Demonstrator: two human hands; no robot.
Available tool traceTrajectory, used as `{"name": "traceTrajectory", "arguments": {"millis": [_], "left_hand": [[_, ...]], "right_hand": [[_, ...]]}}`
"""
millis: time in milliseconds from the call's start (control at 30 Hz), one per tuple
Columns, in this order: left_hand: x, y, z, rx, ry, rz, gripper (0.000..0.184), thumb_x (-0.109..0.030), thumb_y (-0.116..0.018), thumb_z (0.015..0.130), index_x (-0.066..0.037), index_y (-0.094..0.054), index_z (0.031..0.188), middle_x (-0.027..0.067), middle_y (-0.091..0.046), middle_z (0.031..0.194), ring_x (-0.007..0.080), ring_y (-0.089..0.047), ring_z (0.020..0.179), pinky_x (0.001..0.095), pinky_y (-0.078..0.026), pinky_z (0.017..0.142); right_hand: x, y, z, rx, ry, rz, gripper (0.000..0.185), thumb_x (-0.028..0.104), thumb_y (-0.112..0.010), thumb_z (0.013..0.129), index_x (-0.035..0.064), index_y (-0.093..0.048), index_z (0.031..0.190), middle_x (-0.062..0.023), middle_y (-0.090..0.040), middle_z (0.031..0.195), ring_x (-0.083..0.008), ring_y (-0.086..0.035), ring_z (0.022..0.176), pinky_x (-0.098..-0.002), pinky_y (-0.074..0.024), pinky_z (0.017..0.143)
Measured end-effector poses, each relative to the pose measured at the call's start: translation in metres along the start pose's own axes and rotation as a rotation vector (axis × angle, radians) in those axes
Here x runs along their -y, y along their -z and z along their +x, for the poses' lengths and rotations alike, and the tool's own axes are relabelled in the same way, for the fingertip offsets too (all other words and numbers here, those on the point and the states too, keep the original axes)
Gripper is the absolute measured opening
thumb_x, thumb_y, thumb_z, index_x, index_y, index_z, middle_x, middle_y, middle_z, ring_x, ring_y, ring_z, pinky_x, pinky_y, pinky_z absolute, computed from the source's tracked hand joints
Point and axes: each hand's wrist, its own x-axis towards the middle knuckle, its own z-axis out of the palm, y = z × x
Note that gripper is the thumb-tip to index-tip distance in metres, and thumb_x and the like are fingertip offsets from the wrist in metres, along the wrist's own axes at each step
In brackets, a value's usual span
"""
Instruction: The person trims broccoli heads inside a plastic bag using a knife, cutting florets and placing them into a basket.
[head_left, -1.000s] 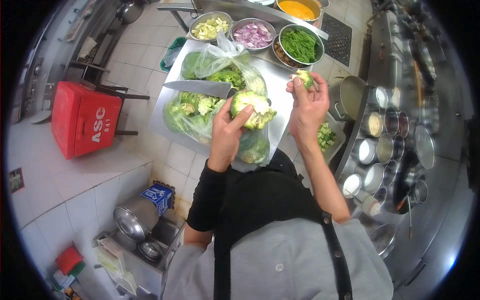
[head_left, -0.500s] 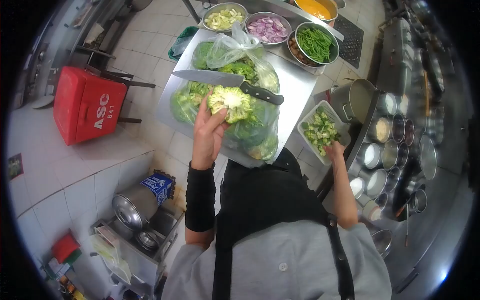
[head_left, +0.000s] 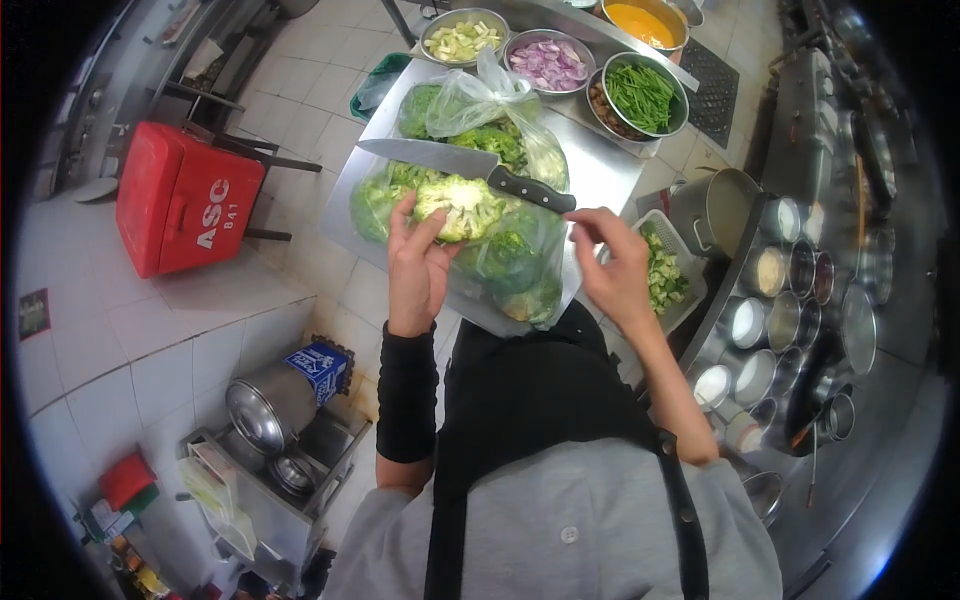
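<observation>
My left hand [head_left: 416, 275] grips a head of broccoli [head_left: 462, 208], its pale cut stems facing up. Across the clear plastic bag [head_left: 510, 262] full of broccoli lies a large kitchen knife [head_left: 440, 155], blade to the left and black handle to the right. Just by the handle's end is my right hand [head_left: 615, 270], fingers curved and apart, with nothing seen in it. Beneath that forearm, a white basket [head_left: 690, 265] of cut broccoli florets is partly covered. The bag rests on a steel table [head_left: 610, 180].
Along the table's far edge stand bowls of chopped pale green vegetable [head_left: 462, 42], purple onion [head_left: 547, 65] and green beans [head_left: 640, 98]. A large pot [head_left: 730, 205] is behind the basket. Several small containers line the right counter [head_left: 800, 440]. A red box [head_left: 180, 200] stands left.
My right hand has left the white basket and come up leftward to the knife's handle end. My left hand still holds the broccoli, now tilted a little differently. The view has shifted slightly.
</observation>
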Motion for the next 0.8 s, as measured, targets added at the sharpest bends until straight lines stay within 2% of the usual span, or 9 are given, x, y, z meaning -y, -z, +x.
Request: {"name": "traceTrajectory", "arguments": {"millis": [67, 167, 267, 367, 533, 567, 633, 733, 800], "left_hand": [[-0.003, -0.008, -0.002, -0.015, -0.032, 0.045, 0.069, -0.002, -0.065, 0.107, 0.0, -0.033, 0.168, 0.0224, -0.06, 0.152, 0.0343, -0.063, 0.139, 0.0594, -0.05, 0.119], [-0.016, -0.017, -0.007, 0.051, -0.08, 0.058, 0.065, -0.001, -0.067, 0.107, -0.001, -0.037, 0.164, 0.0228, -0.06, 0.15, 0.0326, -0.063, 0.137, 0.0547, -0.049, 0.121], [-0.024, -0.013, -0.005, 0.066, -0.128, 0.052, 0.061, 0.0, -0.067, 0.106, -0.002, -0.041, 0.161, 0.023, -0.06, 0.149, 0.0319, -0.063, 0.137, 0.0506, -0.048, 0.123], [-0.03, -0.004, -0.008, 0.006, -0.173, 0.044, 0.057, 0.001, -0.069, 0.105, -0.002, -0.045, 0.156, 0.0226, -0.059, 0.149, 0.0324, -0.061, 0.138, 0.049, -0.046, 0.124], [-0.036, 0.015, -0.007, -0.067, -0.204, 0.011, 0.045, 0.002, -0.07, 0.104, -0.003, -0.05, 0.144, 0.0213, -0.062, 0.145, 0.0322, -0.061, 0.136, 0.0491, -0.048, 0.122], [-0.037, 0.018, -0.006, -0.087, -0.192, 0.009, 0.043, 0.002, -0.071, 0.104, -0.005, -0.05, 0.141, 0.0204, -0.063, 0.141, 0.0305, -0.063, 0.131, 0.0465, -0.05, 0.117], [-0.041, 0.022, -0.002, -0.124, -0.174, 0.007, 0.04, 0.003, -0.073, 0.104, -0.008, -0.051, 0.136, 0.0186, -0.066, 0.135, 0.0271, -0.068, 0.122, 0.0412, -0.054, 0.107], [-0.043, 0.027, -0.003, -0.11, -0.23, 0.038, 0.036, 0.001, -0.071, 0.104, -0.008, -0.053, 0.135, 0.018, -0.066, 0.138, 0.0295, -0.064, 0.13, 0.0461, -0.052, 0.112], [-0.046, 0.027, -0.005, -0.103, -0.248, 0.016, 0.039, 0.003, -0.075, 0.102, -0.007, -0.053, 0.131, 0.0176, -0.067, 0.134, 0.0263, -0.067, 0.124, 0.0403, -0.054, 0.106]], "right_hand": [[0.034, -0.011, 0.009, 0.119, 0.047, 0.011, 0.019, -0.002, -0.071, 0.101, -0.0012, -0.073, 0.119, -0.0148, -0.073, 0.099, -0.0293, -0.076, 0.091, -0.0386, -0.0607, 0.082], [0.032, -0.039, 0.023, 0.067, 0.236, -0.097, 0.018, -0.004, -0.071, 0.098, -0.0021, -0.07, 0.115, -0.0182, -0.069, 0.109, -0.0386, -0.071, 0.105, -0.0453, -0.0587, 0.092], [0.021, -0.049, 0.049, 0.144, 0.32, -0.197, 0.02, -0.006, -0.07, 0.095, -0.0028, -0.067, 0.114, -0.0209, -0.066, 0.114, -0.0429, -0.065, 0.112, -0.0494, -0.0551, 0.099], [0.035, -0.048, 0.057, 0.173, 0.252, -0.079, 0.018, -0.005, -0.069, 0.095, -0.0024, -0.066, 0.113, -0.0211, -0.065, 0.114, -0.0423, -0.064, 0.112, -0.0505, -0.0548, 0.098], [-0.002, -0.061, 0.073, 0.345, 0.208, -0.465, 0.017, -0.001, -0.069, 0.092, -0.0055, -0.067, 0.109, -0.0248, -0.07, 0.111, -0.0425, -0.067, 0.112, -0.0516, -0.0575, 0.096], [-0.019, -0.069, 0.076, 0.391, 0.183, -0.547, 0.018, 0.0, -0.068, 0.091, -0.0061, -0.068, 0.108, -0.0256, -0.071, 0.109, -0.0426, -0.068, 0.112, -0.052, -0.0583, 0.094], [-0.049, -0.085, 0.087, 0.409, 0.206, -0.644, 0.018, 0.002, -0.068, 0.089, -0.0067, -0.068, 0.105, -0.0271, -0.072, 0.103, -0.0441, -0.07, 0.11, -0.0539, -0.0593, 0.092], [-0.063, -0.095, 0.098, 0.464, 0.215, -0.668, 0.024, 0.006, -0.068, 0.088, -0.0061, -0.065, 0.108, -0.0277, -0.073, 0.094, -0.046, -0.072, 0.101, -0.0573, -0.0601, 0.088], [-0.056, -0.094, 0.101, 0.435, 0.209, -0.621, 0.03, 0.007, -0.068, 0.087, -0.0057, -0.061, 0.113, -0.0283, -0.073, 0.091, -0.0476, -0.074, 0.094, -0.0589, -0.06, 0.084]]}}
